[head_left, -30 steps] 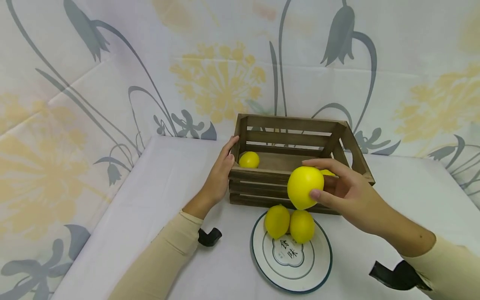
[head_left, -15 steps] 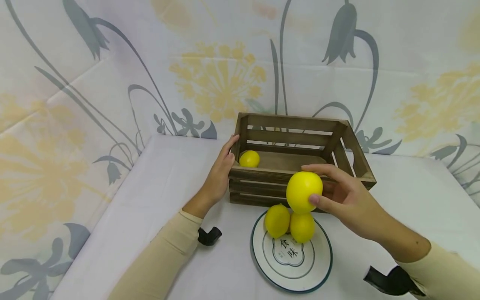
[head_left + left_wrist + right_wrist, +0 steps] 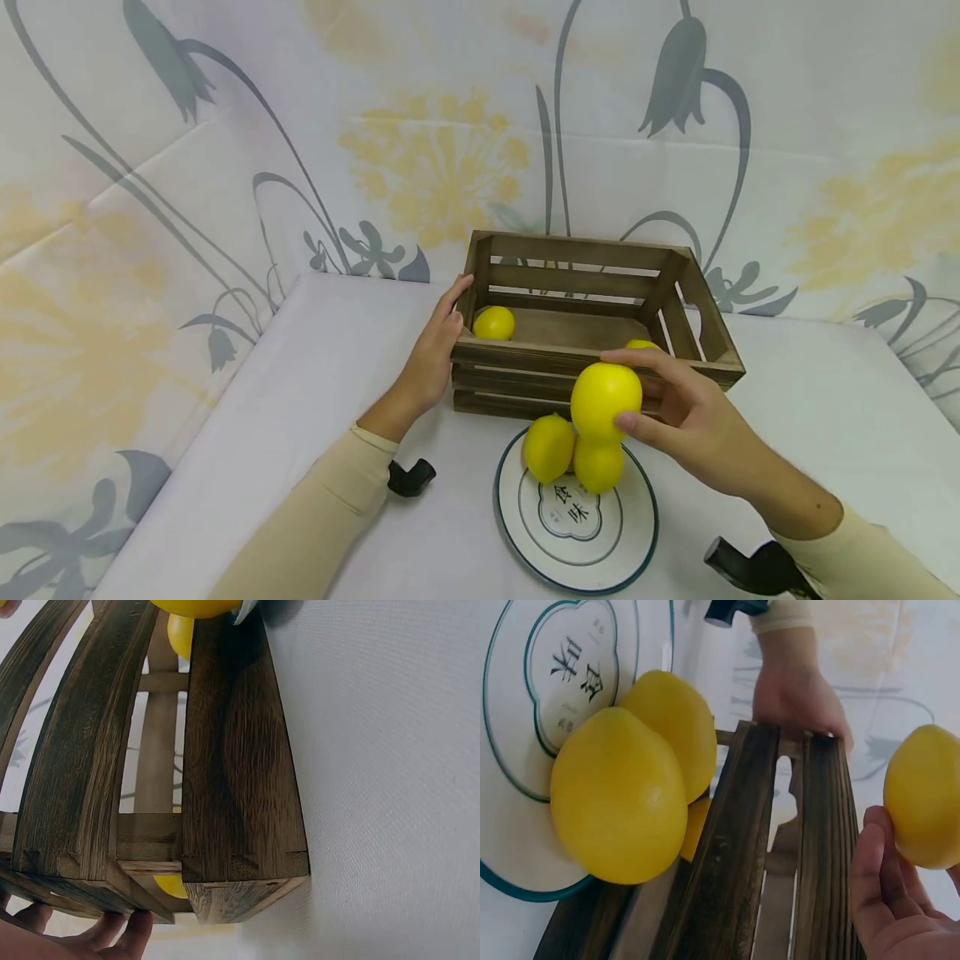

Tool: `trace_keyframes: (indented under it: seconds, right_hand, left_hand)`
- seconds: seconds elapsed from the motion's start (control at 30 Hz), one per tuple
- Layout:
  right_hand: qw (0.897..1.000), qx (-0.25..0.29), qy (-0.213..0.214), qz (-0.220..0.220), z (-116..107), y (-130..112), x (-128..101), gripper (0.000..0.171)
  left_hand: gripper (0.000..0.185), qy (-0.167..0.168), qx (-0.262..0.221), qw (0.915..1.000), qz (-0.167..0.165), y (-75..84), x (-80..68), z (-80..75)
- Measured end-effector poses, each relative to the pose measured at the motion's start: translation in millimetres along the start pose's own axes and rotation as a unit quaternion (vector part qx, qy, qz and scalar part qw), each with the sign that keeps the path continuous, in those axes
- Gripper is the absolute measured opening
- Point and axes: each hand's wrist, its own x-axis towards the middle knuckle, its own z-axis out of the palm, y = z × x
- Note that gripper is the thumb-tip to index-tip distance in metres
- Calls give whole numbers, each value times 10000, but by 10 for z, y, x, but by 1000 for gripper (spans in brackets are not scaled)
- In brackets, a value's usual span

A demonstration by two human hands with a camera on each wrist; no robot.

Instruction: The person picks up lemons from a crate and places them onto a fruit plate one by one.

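Observation:
My right hand (image 3: pixel 693 421) pinches a yellow lemon (image 3: pixel 604 398) between thumb and fingers, in front of the wooden crate (image 3: pixel 525 358). In the head view it overlaps one of two lemons (image 3: pixel 547 450) at the back of a white plate (image 3: pixel 577 567) with a blue rim. The held lemon (image 3: pixel 926 799) shows at the right edge of the right wrist view. With my left hand (image 3: pixel 431 358) I hold the crate's left end; its fingers (image 3: pixel 135 934) bend against the slats in the left wrist view. Inside the crate, one lemon (image 3: pixel 494 323) lies at the left and another (image 3: pixel 642 344) at the right.
White cloth (image 3: pixel 360 325) covers the table, and a flower-patterned sheet (image 3: pixel 450 167) hangs behind the crate. The plate sits close to the crate's front. Black straps (image 3: pixel 411 478) stick out by both sleeves.
My right hand has come down and toward the plate with the lemon, which now overlaps a plate lemon in the head view. The left hand keeps its place on the crate.

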Motion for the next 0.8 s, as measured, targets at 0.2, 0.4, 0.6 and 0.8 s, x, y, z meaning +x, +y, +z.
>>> trace_keyframes:
  seconds: [0.2, 0.4, 0.6, 0.8]
  right_hand:
    - [9999, 63, -77, 36, -49, 58, -64, 55]
    - [9998, -196, -17, 87, -56, 109, -118, 54]
    - [9997, -109, -35, 222, -58, 195, -191, 52]
    - [9991, -43, -67, 418, -65, 286, -260, 51]
  left_hand:
    - [52, -20, -31, 10000, 18, -2, -12, -2]
    - [52, -19, -85, 9999, 79, 8, -13, -11]
    - [52, -51, -42, 9999, 109, 10, 2, 1]
    - [52, -44, -18, 10000, 46, 5, -9, -21]
